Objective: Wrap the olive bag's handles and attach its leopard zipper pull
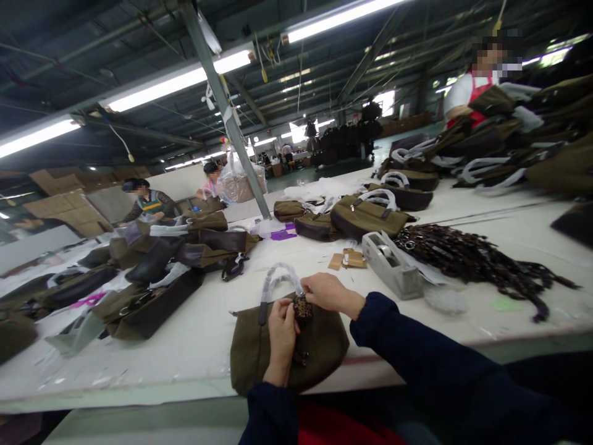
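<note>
Olive fabric handbag, six o'clock. Left hand and right hand: fingers pinched at small leopard-print piece, bag's twelve o'clock; exact contact and dangling dark strap indistinct.

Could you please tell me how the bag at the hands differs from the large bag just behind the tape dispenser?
The near bag looks olive right down, while the far bag has a dark lower panel. A leopard-print piece lies against the near bag; none shows on the far bag. Both have pale-wrapped handles.
</note>
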